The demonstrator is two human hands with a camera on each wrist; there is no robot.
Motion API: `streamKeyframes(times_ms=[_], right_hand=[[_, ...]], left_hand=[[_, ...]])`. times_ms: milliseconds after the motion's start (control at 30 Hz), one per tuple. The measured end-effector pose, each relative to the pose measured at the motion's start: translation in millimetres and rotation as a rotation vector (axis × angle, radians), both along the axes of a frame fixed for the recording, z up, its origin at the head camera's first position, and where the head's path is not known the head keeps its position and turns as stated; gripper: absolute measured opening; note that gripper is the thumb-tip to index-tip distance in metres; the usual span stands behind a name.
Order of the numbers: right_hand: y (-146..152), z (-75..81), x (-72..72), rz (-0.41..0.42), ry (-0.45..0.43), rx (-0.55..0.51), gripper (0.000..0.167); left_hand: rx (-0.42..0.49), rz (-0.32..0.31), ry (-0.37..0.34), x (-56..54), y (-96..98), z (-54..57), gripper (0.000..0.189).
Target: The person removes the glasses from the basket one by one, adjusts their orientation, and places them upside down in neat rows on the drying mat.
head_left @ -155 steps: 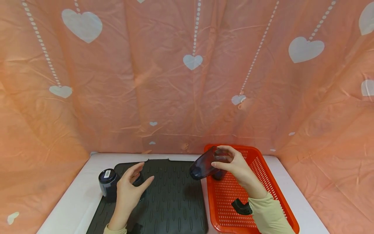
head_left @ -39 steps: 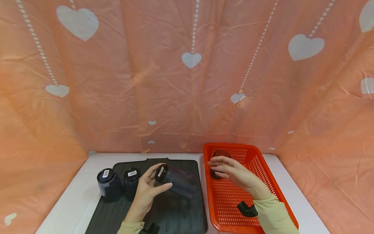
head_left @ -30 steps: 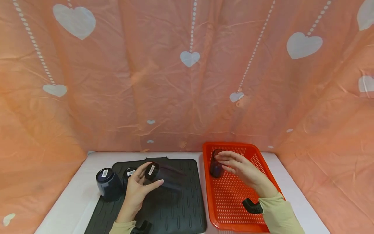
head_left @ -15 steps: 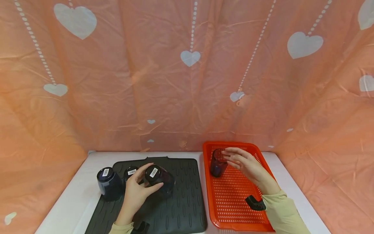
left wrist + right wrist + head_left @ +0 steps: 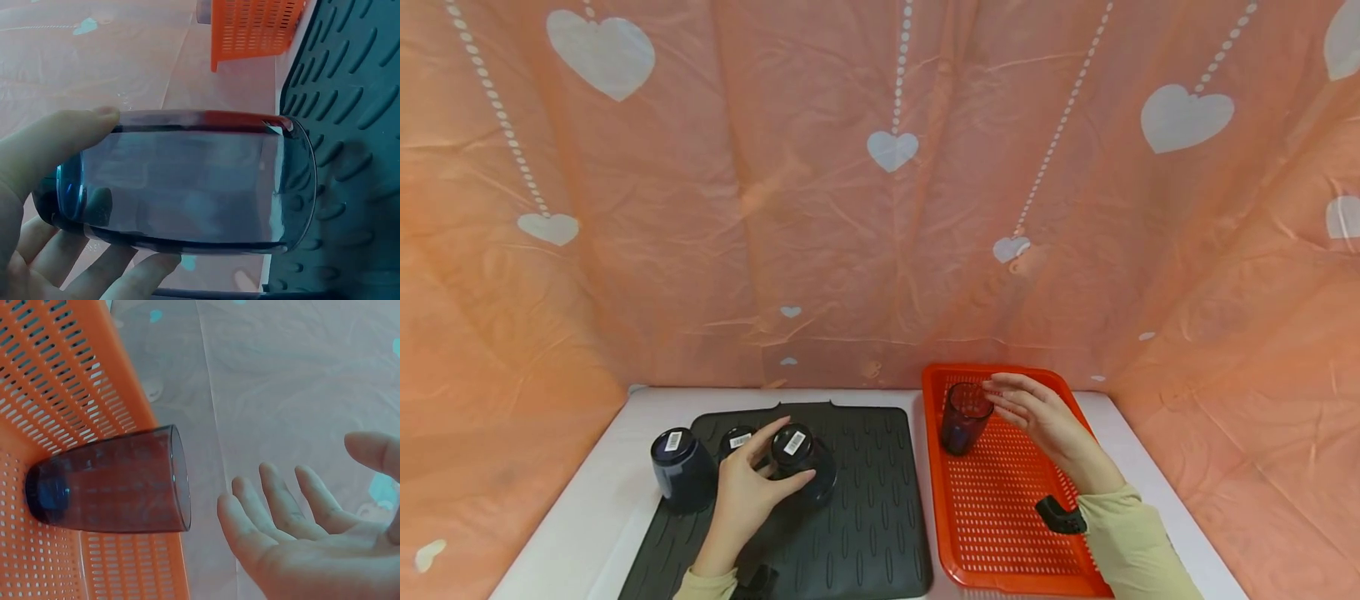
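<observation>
My left hand [image 5: 748,492] grips a dark tinted drinking glass [image 5: 820,475] by its base, thumb on one side and fingers on the other. The glass [image 5: 187,181] is upside down over the black ridged mat [image 5: 880,500]; in the left wrist view its rim is close to the mat, and I cannot tell whether they touch. Beside it two more tinted glasses stand inverted, one at the left [image 5: 683,475] and one partly behind the hand [image 5: 736,438]. My right hand [image 5: 1052,425], fingers loosely extended and holding nothing, hovers beside an upright tinted glass [image 5: 119,484] in the orange basket.
The orange slotted basket [image 5: 1000,546] stands on the white table [image 5: 572,508], right of the mat. Behind the table hangs an orange curtain [image 5: 820,208] with pale hearts.
A glass has come out of the basket into my left hand, which has turned it from sideways to upside down above the mat. My right hand has drawn slightly right, away from the remaining basket glass.
</observation>
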State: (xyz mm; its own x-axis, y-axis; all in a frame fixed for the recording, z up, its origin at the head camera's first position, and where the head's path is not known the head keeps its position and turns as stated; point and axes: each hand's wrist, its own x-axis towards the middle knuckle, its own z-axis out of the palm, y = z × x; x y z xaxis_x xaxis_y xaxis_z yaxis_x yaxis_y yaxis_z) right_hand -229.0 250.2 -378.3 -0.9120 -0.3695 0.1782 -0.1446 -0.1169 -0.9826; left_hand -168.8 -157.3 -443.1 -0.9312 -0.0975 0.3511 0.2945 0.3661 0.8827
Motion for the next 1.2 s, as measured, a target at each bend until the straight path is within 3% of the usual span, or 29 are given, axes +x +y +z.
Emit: streamKeyframes(times_ms=[367, 1200], right_hand=[[3.6, -3.8, -4.6, -0.07, -0.01, 0.017, 0.024], [7.7, -11.9, -18.8, -0.167, -0.038, 0.068, 0.035]], left_hand=[[-0.043, 0.049, 0.006, 1.4, 0.2, -1.0, 0.077], [-0.062, 0.084, -0.008, -7.1, 13.0, -11.0, 0.073]])
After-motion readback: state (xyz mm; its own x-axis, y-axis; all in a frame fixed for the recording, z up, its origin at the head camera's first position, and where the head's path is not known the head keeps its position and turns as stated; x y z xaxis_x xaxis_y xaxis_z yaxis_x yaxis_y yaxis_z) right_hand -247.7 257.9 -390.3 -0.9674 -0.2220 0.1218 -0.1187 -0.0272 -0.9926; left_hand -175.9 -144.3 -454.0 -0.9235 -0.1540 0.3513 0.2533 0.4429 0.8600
